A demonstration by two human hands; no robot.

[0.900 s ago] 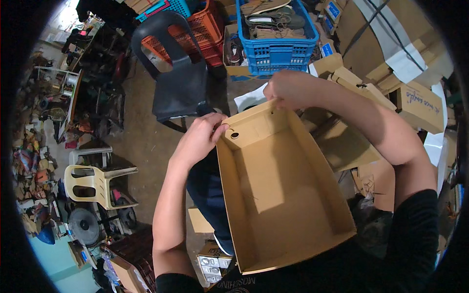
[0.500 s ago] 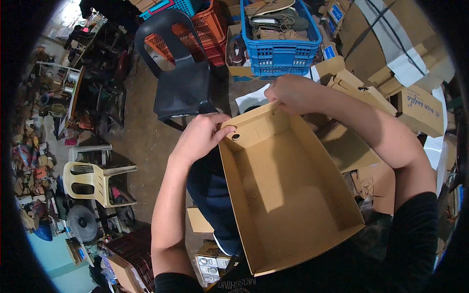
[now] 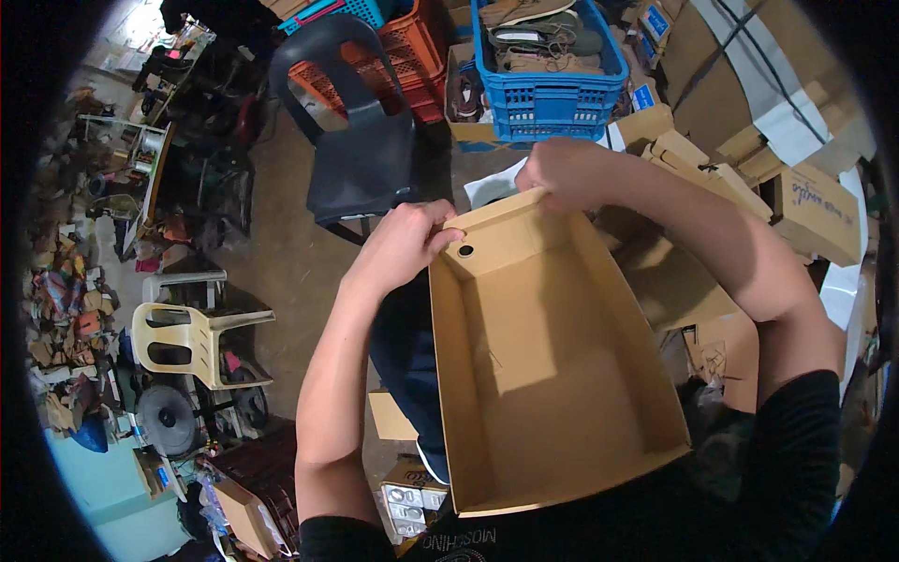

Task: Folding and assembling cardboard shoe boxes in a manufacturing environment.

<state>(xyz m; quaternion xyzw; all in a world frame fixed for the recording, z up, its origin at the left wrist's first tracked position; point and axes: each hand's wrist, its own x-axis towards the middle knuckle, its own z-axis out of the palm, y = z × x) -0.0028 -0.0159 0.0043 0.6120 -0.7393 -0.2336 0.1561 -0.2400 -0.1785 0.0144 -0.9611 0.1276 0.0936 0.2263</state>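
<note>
An open brown cardboard box (image 3: 552, 375) is tilted in front of my body, its inside facing up and bare. A small round hole shows in its far end wall. My left hand (image 3: 407, 239) pinches the far left corner, thumb inside near the hole and fingers outside. At the far right corner, my right hand (image 3: 571, 176) is closed over the rim; its fingertips are partly hidden behind the wall.
Beyond the box stand a black plastic chair (image 3: 363, 164) and a blue crate (image 3: 552, 98) full of shoes. Cardboard boxes (image 3: 813, 214) pile up at the right. A cream chair (image 3: 187, 342) and a fan (image 3: 167, 420) stand at the left.
The box has turned slightly, its near end shifting left. Both hands keep their hold on the far corners. The surroundings have slid a little to the right in view.
</note>
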